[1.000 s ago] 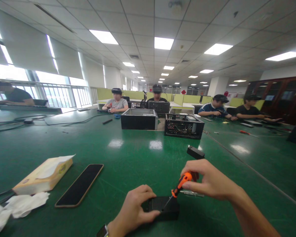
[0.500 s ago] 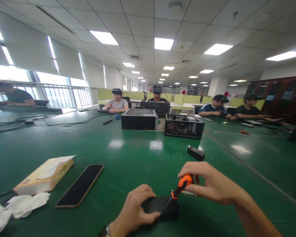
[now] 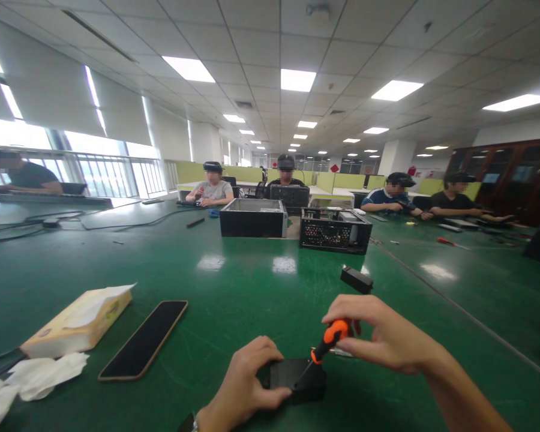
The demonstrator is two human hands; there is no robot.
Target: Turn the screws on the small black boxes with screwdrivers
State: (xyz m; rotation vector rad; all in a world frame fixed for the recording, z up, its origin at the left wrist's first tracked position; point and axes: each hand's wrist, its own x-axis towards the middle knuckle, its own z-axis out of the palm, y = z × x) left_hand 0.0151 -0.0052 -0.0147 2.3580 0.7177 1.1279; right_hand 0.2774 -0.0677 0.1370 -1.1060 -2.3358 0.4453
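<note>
A small black box lies on the green table at the bottom centre. My left hand grips its left end, with the thumb on the near side and the fingers over the far side. My right hand is closed round the orange and black handle of a screwdriver. The screwdriver leans, and its shaft slants down to the left onto the top of the box near my left thumb. Something small and shiny lies behind the handle, partly hidden by my right hand.
A phone, a tissue pack and crumpled tissues lie left on the table. Beyond my right hand is a black block. Two computer cases stand further back. Several people sit around the table.
The whole view has shifted very slightly. Both hands, the screwdriver and the black box keep almost the same places relative to one another.
</note>
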